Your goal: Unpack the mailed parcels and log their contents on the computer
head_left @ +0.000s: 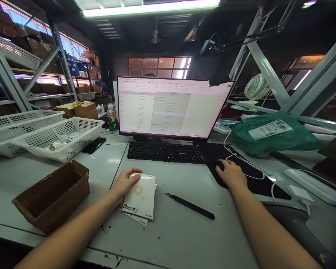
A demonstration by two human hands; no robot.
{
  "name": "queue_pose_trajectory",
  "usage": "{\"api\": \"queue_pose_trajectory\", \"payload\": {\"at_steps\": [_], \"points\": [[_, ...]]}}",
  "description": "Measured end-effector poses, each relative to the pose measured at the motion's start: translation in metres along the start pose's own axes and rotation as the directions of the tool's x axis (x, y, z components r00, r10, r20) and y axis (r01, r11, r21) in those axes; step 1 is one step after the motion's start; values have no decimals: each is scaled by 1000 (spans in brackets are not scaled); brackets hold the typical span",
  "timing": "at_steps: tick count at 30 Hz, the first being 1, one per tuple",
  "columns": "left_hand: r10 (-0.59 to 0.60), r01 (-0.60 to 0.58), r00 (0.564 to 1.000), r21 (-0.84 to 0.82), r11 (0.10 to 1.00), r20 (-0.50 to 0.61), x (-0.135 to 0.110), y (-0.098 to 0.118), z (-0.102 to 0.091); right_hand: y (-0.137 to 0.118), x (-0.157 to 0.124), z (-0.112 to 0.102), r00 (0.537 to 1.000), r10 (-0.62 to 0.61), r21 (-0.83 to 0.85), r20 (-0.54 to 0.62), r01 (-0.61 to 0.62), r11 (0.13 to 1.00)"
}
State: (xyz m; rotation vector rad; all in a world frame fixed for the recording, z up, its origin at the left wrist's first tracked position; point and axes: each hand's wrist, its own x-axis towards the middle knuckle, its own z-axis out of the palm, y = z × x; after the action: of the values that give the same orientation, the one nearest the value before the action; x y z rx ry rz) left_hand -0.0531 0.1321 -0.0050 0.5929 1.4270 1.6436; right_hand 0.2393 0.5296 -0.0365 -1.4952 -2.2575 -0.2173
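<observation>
My left hand lies on the upper left corner of a stack of white square packets printed "beauty", fingers curled over the top edge. My right hand rests over a dark computer mouse on a black mouse pad, fingers wrapped on it. A black pen lies on the table between the two hands. Behind them sit a black keyboard and a lit monitor showing a spreadsheet.
An open brown cardboard box stands at the left front. White mesh baskets and a phone lie behind it. A green mail bag, white cables, a fan and metal shelving surround the desk.
</observation>
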Motion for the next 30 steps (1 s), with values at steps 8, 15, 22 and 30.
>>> {"api": "queue_pose_trajectory", "payload": {"at_steps": [8,15,22,30], "points": [[5,-5,1000,10,1000,4,1,3,1,-10,-6,-12,998,48,-8,26,-48,999],[25,-25,1000,-1,1000,1,0,4,-1,-13,-8,-19,995,70,35,74,-73,997],[41,-41,999,-10,999,2,1,4,0,-12,-7,-17,997,47,37,62,-49,998],[39,-39,999,-20,999,-1,0,2,0,-8,-5,-10,999,32,38,18,-32,999]]}}
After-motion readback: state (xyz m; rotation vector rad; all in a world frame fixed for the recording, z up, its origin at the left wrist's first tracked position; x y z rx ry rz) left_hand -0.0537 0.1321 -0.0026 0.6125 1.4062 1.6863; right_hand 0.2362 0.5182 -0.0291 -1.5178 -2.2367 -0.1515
